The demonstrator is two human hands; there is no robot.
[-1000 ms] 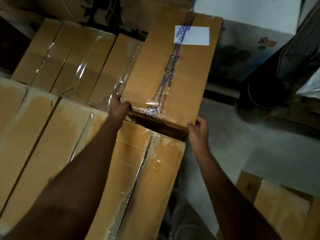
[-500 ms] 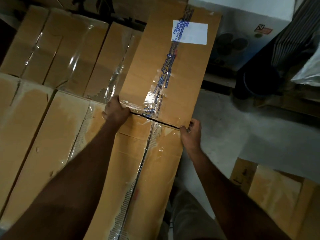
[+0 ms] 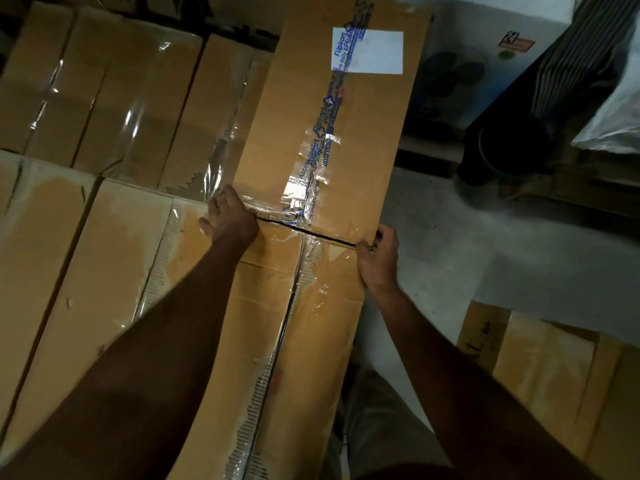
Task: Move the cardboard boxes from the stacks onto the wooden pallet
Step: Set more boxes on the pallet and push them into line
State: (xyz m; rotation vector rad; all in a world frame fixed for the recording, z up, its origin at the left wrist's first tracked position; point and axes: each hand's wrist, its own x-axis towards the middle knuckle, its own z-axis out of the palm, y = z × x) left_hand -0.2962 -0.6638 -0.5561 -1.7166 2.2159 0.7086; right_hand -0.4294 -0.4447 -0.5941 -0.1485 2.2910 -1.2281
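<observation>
Head view, one frame. Long cardboard box (image 3: 332, 133) with a white label (image 3: 367, 50) and blue-printed tape lies flat on top of the stacked boxes, long axis running straight away from the person; its near short edge butts against the near box (image 3: 277, 323) below the hands, with a thin dark gap between them. Left hand (image 3: 230, 218) sits on the near-left corner of the long box, fingers (image 3: 216, 202) curled over that corner, gripping it. Right hand (image 3: 379, 252) is at the near-right corner, fingers (image 3: 377, 233) hooked round the edge, pinching it. Both arms extended forward, roughly equal reach; box lies directly ahead of both hands. More taped boxes (image 3: 114, 98) lie to the left, touching. Grey floor (image 3: 485, 254) to the right. Pallet not identifiable. Judgement: any pull runs along the long axis, toward the body.
</observation>
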